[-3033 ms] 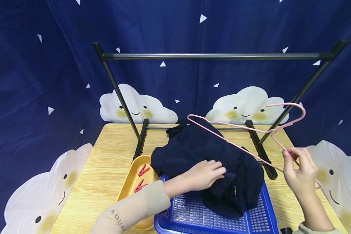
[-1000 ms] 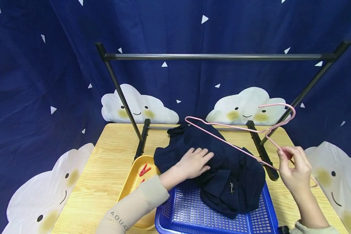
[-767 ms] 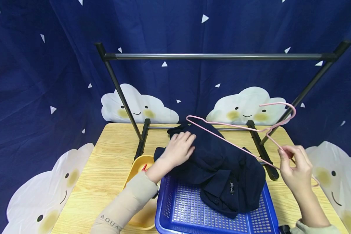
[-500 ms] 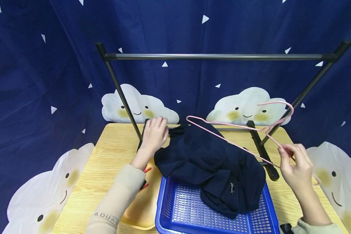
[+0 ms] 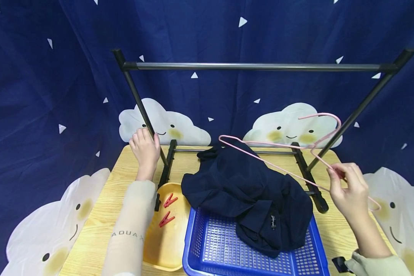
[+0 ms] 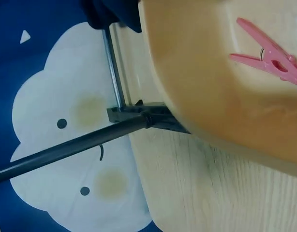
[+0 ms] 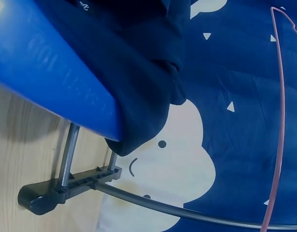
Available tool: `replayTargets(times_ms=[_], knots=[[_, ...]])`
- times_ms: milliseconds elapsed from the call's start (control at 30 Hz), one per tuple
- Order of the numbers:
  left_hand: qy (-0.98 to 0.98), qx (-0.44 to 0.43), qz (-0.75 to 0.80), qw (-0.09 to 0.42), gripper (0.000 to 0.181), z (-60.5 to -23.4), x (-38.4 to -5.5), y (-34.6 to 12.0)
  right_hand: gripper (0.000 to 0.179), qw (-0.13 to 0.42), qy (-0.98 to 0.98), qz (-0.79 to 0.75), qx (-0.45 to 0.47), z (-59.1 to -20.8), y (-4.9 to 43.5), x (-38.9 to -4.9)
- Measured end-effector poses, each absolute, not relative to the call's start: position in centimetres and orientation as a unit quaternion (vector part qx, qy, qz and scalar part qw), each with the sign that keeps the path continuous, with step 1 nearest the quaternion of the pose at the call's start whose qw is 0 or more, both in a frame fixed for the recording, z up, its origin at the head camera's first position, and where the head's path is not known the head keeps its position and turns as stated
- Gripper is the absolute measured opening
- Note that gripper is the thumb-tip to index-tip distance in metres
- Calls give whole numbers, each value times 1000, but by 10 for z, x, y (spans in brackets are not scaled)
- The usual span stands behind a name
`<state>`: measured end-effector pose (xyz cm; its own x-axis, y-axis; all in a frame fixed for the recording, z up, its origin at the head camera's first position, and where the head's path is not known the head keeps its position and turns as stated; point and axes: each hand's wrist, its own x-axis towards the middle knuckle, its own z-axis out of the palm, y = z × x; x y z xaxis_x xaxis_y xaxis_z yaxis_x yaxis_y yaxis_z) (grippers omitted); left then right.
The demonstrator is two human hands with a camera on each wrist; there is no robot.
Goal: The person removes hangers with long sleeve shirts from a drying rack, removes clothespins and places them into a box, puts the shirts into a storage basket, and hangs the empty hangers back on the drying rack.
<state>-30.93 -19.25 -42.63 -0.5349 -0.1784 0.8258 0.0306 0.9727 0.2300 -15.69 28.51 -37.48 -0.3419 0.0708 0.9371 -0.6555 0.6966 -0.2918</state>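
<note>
Left hand (image 5: pixel 145 150) (left of centre, at the rack's (image 5: pixel 255 66) left post): fingers loosely extended; whether they touch the post cannot be told. Right hand (image 5: pixel 350 191), lower right: thumb and fingers pinched on a pink hanger (image 5: pixel 312 147), its hook uppermost. Lower centre: dark garment (image 5: pixel 245 184), heaped over a blue basket (image 5: pixel 186 249). To its left: yellow tray (image 5: pixel 165 245) containing two red clips (image 5: pixel 170 200).

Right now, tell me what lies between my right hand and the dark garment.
In the head view: the rack's right foot, a bit of rail, wooden table, and the lower bar of the pink hanger.
</note>
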Motion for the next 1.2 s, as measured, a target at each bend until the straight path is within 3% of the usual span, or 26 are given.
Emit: replayTargets(times_ms=[233,467,767,1200], knots=[[-919,90,-119,366,46,-425,-317,-199,35,538,-751,329,198,-373,285,-166],[-944,133,-152,262,46,-427,-323,-199,25,535,-757,322,193,-371,289,-179],[-939,150,-189,245,44,-431,-326,-193,38,532,-779,303,135,-355,298,-195],[-938,154,-202,236,41,-433,-327,-194,13,527,-807,265,41,-323,304,-217]])
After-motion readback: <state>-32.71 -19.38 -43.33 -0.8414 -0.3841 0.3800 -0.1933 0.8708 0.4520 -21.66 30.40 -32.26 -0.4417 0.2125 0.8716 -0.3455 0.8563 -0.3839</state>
